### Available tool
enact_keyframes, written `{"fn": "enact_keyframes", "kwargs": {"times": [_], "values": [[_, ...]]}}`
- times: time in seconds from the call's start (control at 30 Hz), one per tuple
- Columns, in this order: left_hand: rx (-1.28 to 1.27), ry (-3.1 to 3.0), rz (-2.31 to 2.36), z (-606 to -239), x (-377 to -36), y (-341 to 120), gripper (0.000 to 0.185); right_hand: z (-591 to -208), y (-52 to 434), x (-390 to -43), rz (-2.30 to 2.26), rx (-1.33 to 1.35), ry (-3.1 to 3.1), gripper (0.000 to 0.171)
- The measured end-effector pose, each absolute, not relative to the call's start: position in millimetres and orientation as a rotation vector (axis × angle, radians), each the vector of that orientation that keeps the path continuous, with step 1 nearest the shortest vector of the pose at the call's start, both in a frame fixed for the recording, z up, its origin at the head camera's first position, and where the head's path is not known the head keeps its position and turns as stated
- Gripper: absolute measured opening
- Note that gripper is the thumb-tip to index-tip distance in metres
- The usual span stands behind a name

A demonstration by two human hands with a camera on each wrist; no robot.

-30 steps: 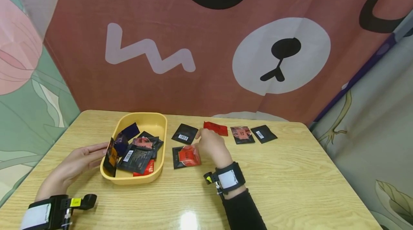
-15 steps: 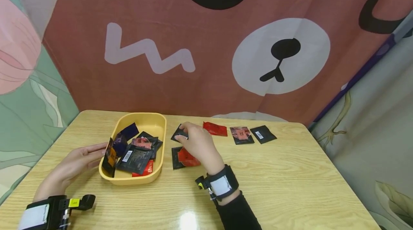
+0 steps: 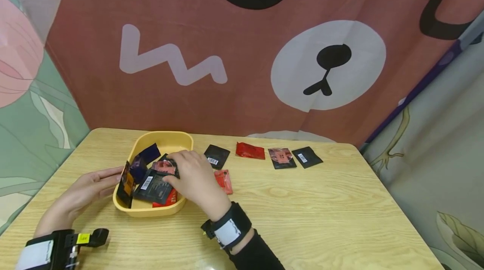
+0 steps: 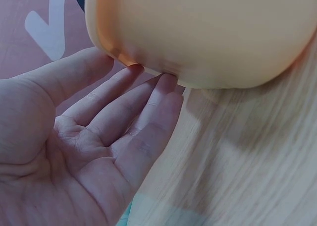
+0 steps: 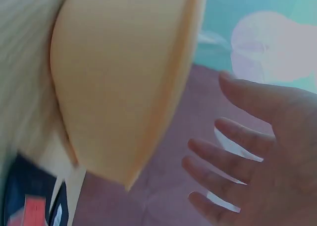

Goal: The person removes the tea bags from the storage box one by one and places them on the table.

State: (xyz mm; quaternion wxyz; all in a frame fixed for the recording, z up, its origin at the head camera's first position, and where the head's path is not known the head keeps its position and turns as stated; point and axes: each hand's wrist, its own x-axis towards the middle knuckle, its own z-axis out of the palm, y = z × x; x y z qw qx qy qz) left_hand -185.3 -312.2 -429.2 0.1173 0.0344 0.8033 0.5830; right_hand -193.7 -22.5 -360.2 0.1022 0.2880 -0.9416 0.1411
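Note:
The yellow basket [image 3: 159, 212] stands at the left of the table, holding several sachets. Among them are a black sachet with a barcode [image 3: 153, 188], a dark purple one [image 3: 150, 154] and an orange-and-black one [image 3: 127, 183] leaning on the left wall. My left hand [image 3: 85, 194] touches the basket's left side with extended fingertips; the left wrist view shows them under the rim [image 4: 111, 50]. My right hand [image 3: 196, 179] is over the basket's right side, fingers spread. In the right wrist view nothing is between its fingers. It partly hides a red-and-black sachet [image 3: 225, 181] on the table.
Along the table's back lie a black sachet [image 3: 217, 157], a red sachet [image 3: 250, 151], a patterned pink-and-black sachet [image 3: 282, 158] and another black sachet [image 3: 307, 157]. A printed curtain [image 3: 245, 106] hangs behind the wooden table [image 3: 321, 211].
My right hand has moved left from the sachets on the table to over the basket. The left hand stays at the basket's side. The sachets on the table look unmoved.

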Motion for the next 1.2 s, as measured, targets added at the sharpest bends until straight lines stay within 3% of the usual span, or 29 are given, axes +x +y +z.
{"fn": "enact_keyframes", "kwargs": {"times": [0.43,1.2], "values": [[0.085,2.325,1.752,-428.9,-182.7,-316.5,0.062,-381.4,-63.3,-184.5,0.128,0.913,-2.849,0.063],[0.112,2.307,1.778,-430.1,-184.3,-312.6,0.061,-395.5,-67.3,-191.0,0.105,0.893,-2.958,0.071]]}}
